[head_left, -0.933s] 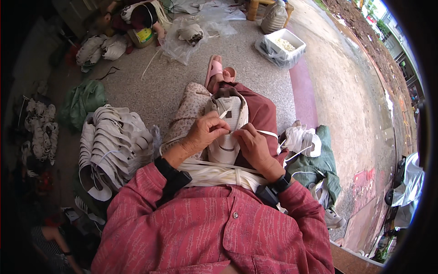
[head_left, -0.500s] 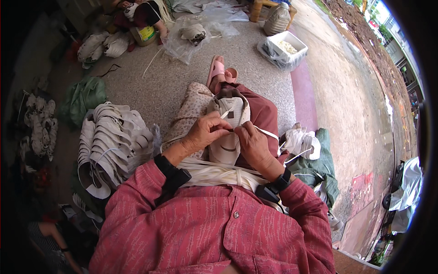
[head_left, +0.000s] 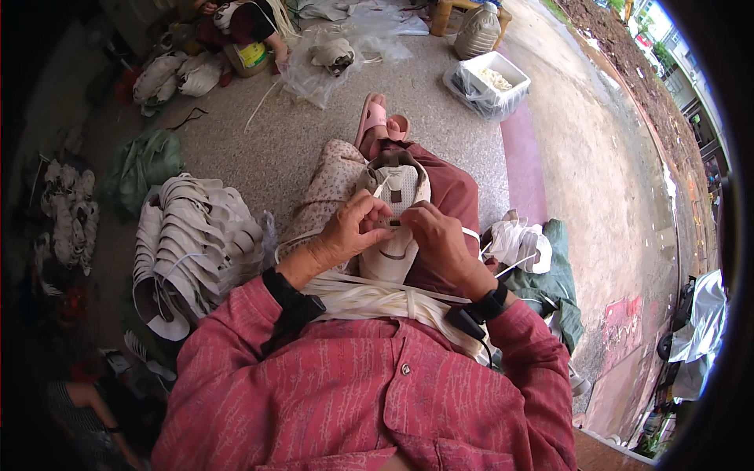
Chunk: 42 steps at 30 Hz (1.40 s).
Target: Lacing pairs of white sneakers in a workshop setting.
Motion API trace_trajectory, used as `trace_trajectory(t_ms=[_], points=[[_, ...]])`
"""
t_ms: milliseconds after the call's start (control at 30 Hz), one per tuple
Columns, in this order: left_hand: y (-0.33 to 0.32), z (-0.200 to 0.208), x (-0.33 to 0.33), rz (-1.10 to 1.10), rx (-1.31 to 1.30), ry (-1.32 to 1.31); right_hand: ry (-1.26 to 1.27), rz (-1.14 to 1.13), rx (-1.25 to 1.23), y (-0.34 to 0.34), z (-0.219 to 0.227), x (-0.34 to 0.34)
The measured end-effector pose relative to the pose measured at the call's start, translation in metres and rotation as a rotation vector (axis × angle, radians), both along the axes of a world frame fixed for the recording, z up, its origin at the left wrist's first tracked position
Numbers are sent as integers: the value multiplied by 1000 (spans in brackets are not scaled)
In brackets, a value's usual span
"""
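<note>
A white shoe lies on the person's lap, toe end toward the body, its open top pointing away toward the knees. The left hand is curled against the shoe's left side, fingers pinched together at the middle of the upper, where a thin white lace runs up. The right hand closes on the shoe from the right, fingertips meeting the left hand's at the same spot. A bundle of white laces lies across the lap just below the shoe, tied in the middle. To the person's left a stack of white shoe uppers sits on the floor, with a green cloth beyond it. To the right more white shoe parts rest on a dark green cloth. Farther off stands a white tub wrapped in clear plastic, and a pink sandal shows past the knee
</note>
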<state>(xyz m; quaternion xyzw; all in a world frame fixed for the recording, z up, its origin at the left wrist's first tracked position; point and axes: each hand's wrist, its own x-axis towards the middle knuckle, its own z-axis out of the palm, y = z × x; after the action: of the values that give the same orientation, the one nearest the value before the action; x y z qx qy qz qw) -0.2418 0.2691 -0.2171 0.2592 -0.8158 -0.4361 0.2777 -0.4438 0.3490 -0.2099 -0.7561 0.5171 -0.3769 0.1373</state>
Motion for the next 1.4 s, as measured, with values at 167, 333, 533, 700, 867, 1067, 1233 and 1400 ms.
trace_trajectory(t_ms=[167,333,533,700,867,1067,1233,1400], points=[[0,-2,-1,-7,5,19,9,34,16,-1,0,0],[1,-3,2,24,6,11,66,138,3,-3,25,-3],[1,-2,-1,12,-10,61,-87,156,31,-17,0,-5],[0,-4,-3,19,-161,25,-378,127,423,-12,-4,-13],[-5,-5,36,285,-122,49,-455,159,484,-1,4,-23],[-31,-2,161,839,-222,-15,-45,-104,-107,14,9,-35],[-18,12,114,857,-329,27,115,41,362,40,13,-47],[-10,51,49,440,275,547,-1029,90,709,86,35,-72]])
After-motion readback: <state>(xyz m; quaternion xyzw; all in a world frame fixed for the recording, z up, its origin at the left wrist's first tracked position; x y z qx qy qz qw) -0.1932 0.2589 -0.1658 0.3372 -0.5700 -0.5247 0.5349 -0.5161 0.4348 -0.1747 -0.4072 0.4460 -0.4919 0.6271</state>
